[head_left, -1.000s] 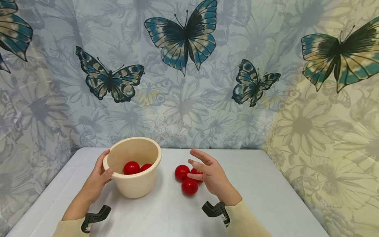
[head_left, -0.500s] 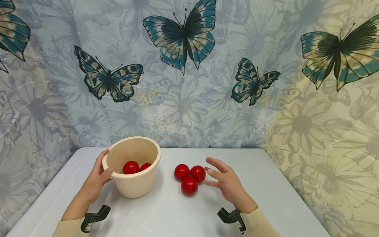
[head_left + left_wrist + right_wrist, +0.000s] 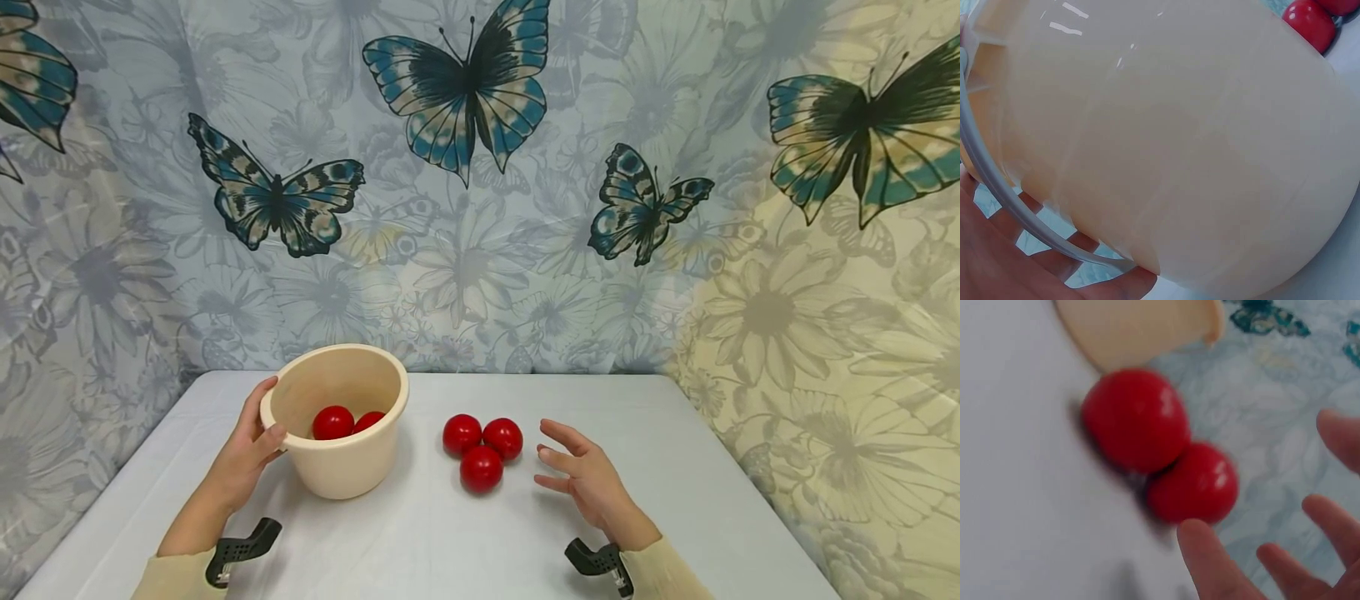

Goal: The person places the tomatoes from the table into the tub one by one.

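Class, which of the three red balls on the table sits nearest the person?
The front ball; the rear-left ball and rear-right ball both sit farther away.

I see a smooth, glossy plastic bucket (image 3: 341, 468), shiny smooth balls (image 3: 482, 469), a matt tabletop (image 3: 420, 542), and matt cloth on my sleeves (image 3: 177, 577).

Looked bright in head view, yellow at right of wall cloth (image 3: 772, 333). Made soft shadow by tub (image 3: 341, 468), shiny spots on red balls (image 3: 481, 470). Was blurry in right wrist view.
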A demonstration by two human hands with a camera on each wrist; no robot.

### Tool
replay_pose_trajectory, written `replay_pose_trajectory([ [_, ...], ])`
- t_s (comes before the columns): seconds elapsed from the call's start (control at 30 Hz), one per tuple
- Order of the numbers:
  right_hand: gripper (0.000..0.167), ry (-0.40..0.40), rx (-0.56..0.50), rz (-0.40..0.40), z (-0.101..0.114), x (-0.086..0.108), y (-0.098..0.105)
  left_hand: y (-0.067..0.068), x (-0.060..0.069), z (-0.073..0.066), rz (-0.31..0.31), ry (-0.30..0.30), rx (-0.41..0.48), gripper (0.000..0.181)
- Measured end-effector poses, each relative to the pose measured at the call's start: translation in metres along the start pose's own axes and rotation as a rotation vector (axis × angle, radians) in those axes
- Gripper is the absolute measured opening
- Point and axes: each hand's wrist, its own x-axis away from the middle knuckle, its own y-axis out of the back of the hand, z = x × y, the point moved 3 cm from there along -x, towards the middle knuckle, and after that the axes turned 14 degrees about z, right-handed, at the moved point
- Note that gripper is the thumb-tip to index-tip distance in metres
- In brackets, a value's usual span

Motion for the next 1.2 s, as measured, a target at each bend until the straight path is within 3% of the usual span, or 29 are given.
replay_pose_trajectory([
  [0.27, 0.06, -0.025, -0.037, 0.022, -0.035, -0.007, 0.022, 0.002, 0.0, 0.001, 0.006, -0.004, 0.012, 0.069],
  [0.53, 0.061, -0.001, -0.008, 0.014, -0.035, -0.009, 0.02, 0.003, -0.002, 0.002, 0.022, -0.04, 0.033, 0.067],
  [0.87, 0.063, 0.0, -0.001, 0.014, -0.039, -0.021, 0.016, 0.001, 0.001, 0.001, 0.003, -0.002, 0.019, 0.068],
  [1.2, 0.062, 0.021, -0.019, 0.01, -0.038, -0.039, 0.009, 0.002, -0.001, 0.003, 0.008, -0.021, 0.025, 0.068],
])
